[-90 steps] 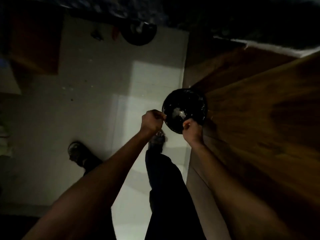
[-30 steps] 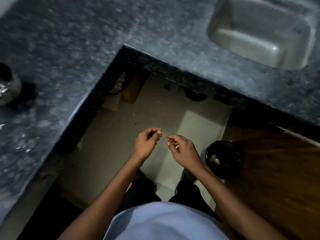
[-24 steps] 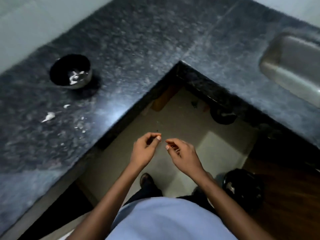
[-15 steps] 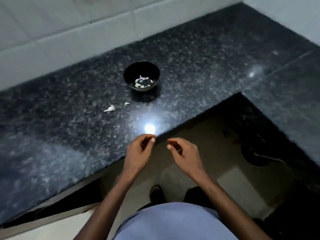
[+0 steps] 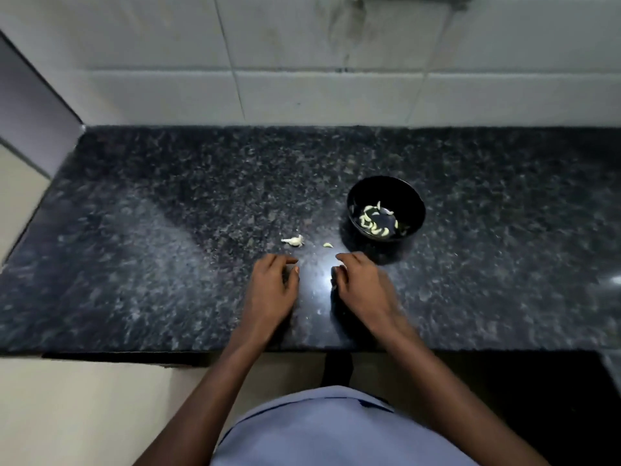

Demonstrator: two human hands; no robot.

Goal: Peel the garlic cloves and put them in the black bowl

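Bowl, black, on the dark speckled counter, right of centre and toward the tiled wall, with pale peeled garlic cloves inside. Two pale garlic bits, the larger and the smaller, just left of it on the stone. Left hand and right hand now over the counter's front edge rather than the floor gap half a second ago; fingers loosely curled, nothing visibly held. Blue shirt below.

Both hands now over the counter, beside black bowl
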